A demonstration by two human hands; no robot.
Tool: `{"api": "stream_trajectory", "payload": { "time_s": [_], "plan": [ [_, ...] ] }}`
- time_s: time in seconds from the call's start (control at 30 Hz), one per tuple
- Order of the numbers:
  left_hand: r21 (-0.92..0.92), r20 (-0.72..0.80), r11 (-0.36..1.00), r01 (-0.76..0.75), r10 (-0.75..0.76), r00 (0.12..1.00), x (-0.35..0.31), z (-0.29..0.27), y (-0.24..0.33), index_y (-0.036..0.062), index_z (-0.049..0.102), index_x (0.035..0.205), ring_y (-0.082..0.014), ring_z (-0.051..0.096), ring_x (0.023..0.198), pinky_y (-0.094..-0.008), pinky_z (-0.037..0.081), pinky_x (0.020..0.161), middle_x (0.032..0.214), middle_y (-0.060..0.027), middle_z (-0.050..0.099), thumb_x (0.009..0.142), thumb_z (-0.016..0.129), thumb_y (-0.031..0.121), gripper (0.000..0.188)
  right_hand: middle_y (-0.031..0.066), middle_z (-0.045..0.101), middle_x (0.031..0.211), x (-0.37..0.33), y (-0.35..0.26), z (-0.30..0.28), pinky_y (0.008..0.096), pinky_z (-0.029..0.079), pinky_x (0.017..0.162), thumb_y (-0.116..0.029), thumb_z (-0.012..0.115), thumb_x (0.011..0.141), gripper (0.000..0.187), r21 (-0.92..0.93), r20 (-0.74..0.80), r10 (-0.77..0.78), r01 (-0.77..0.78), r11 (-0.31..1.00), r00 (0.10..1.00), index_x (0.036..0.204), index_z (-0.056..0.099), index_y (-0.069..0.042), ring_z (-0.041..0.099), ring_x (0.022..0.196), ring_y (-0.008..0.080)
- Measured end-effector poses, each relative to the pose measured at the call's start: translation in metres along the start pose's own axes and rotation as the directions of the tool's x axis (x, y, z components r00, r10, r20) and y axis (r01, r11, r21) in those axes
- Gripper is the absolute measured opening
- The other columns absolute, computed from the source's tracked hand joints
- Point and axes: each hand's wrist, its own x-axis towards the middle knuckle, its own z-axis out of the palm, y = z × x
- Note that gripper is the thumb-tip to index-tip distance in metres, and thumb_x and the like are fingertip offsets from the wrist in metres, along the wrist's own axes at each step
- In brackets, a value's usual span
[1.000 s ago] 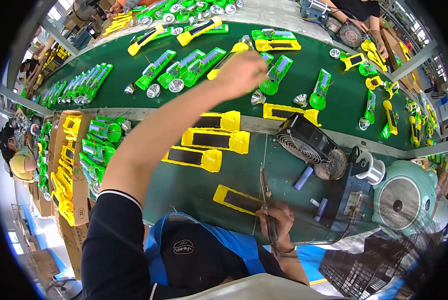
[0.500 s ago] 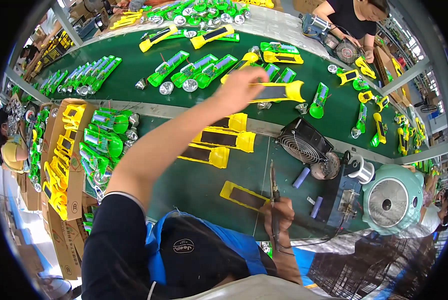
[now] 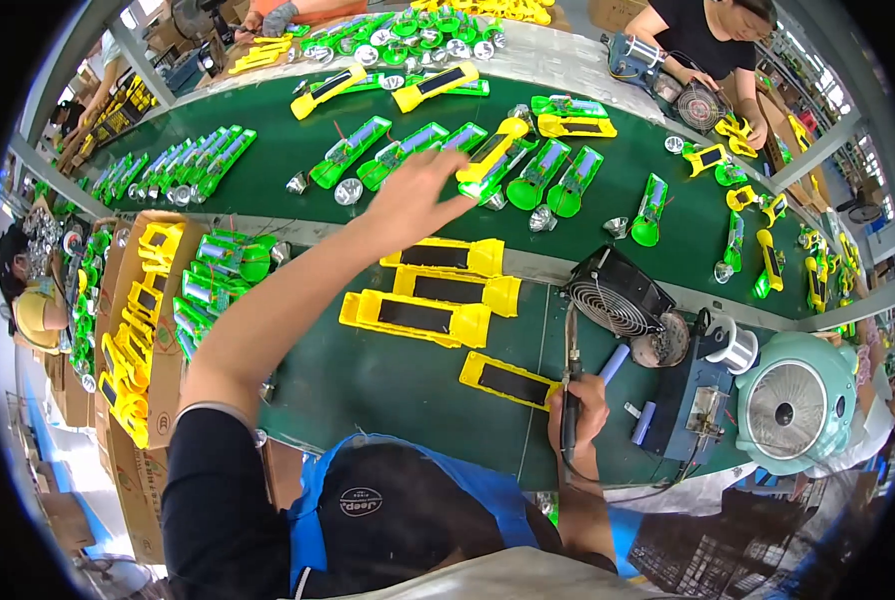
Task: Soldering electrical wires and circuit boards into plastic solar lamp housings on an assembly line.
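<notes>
My left hand (image 3: 423, 195) reaches over the green belt, thumb and fingers apart, holding nothing I can see. Just beyond its fingertips a yellow casing (image 3: 493, 152) with a dark panel lies tilted over a green lamp body. My right hand (image 3: 581, 412) grips a soldering iron (image 3: 572, 375), its tip pointing up and away from me. Beside that hand lies a yellow casing (image 3: 508, 380), partly under the iron. More yellow casings (image 3: 458, 291) lie in overlapping rows on the mat below my left forearm. Green lamp bodies (image 3: 350, 152) with silver reflectors line the belt.
A black fan (image 3: 618, 290), a solder spool (image 3: 730, 346), a blue-grey soldering station (image 3: 683, 400) and purple cylinders (image 3: 644, 423) stand right, beside a mint-green fan (image 3: 783, 410). A carton (image 3: 173, 340) of yellow casings stands left. A co-worker (image 3: 703, 45) sits across the belt.
The yellow casing that my left hand held is out of it. That hand has moved left and slightly down. The front casing on the mat now looks doubled. My right hand keeps the iron.
</notes>
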Motion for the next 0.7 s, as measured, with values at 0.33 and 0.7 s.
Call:
{"api": "stream_trajectory", "payload": {
  "time_s": [0.33,0.7],
  "plan": [
    [0.168,0.178,0.875,0.453,-0.479,0.860,0.092,0.092,-0.039,0.0059,0.038,0.119,-0.0381,0.063,0.100,-0.0461,0.053,0.082,0.109,-0.0220,0.062,0.075,0.075,0.028,0.062,0.0149,0.058,0.087,0.015,0.005,0.009,0.0387,0.049,0.052,-0.006,0.081,0.067,0.046,0.003,0.015,-0.036,0.036,0.999,0.999,0.104,0.054,-0.009,0.060,0.062,0.0310],
    [-0.148,0.215,0.982,-0.118,0.149,0.965,-0.073,-0.076,0.070,0.0052,0.049,0.116,-0.0353,0.062,0.098,-0.0406,0.051,0.087,0.108,-0.0162,0.061,0.066,0.079,0.007,0.058,0.0159,0.059,0.088,0.019,-0.008,0.018,0.0370,0.051,0.061,0.001,0.075,0.071,0.042,-0.004,-0.029,-0.045,0.045,0.999,0.999,0.105,0.053,-0.008,0.061,0.071,0.0324]
  ]
}}
